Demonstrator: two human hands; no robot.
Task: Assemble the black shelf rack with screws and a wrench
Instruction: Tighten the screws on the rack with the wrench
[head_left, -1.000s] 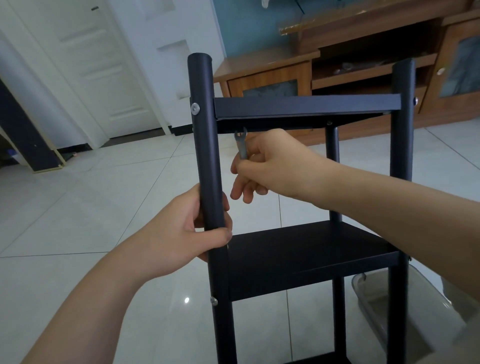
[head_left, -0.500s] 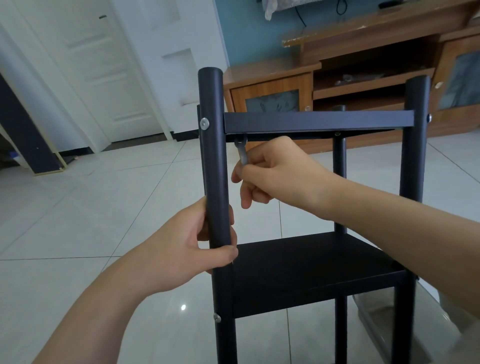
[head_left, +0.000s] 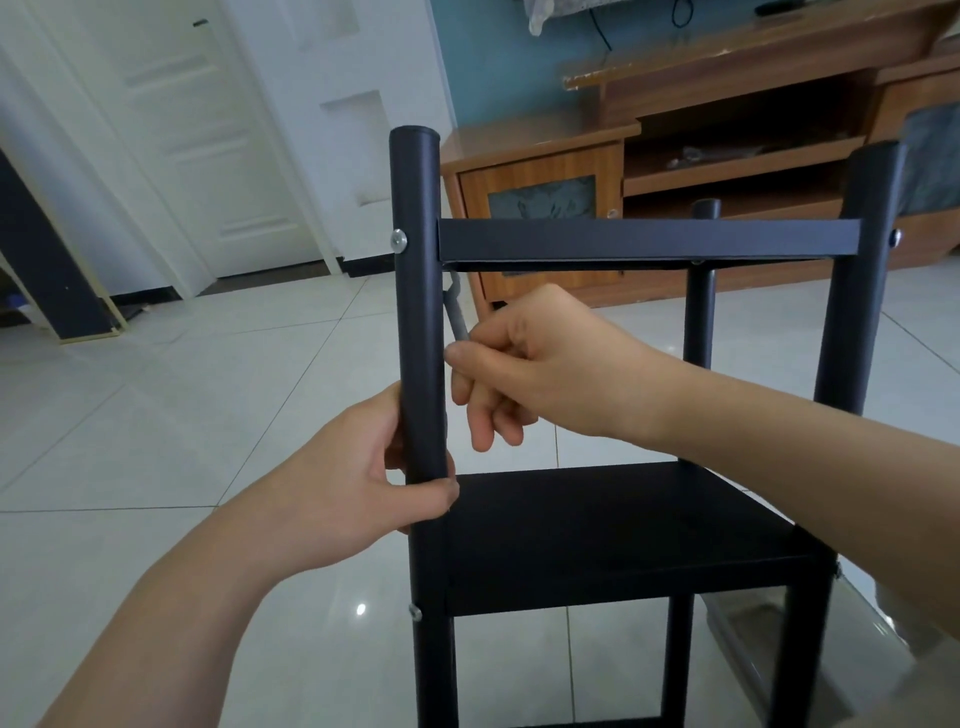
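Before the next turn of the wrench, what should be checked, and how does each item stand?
1. Grip of left hand on front-left post, just above the lower shelf: ok.
2. Grip of right hand pinching the wrench: ok.
3. Wrench head raised under the top shelf corner beside the post: ok.
4. Wrench head seated on a nut: cannot tell, hidden under the shelf edge.
5. The upper screw in the post at top-shelf level: ok.
6. The lower screw in place: ok.
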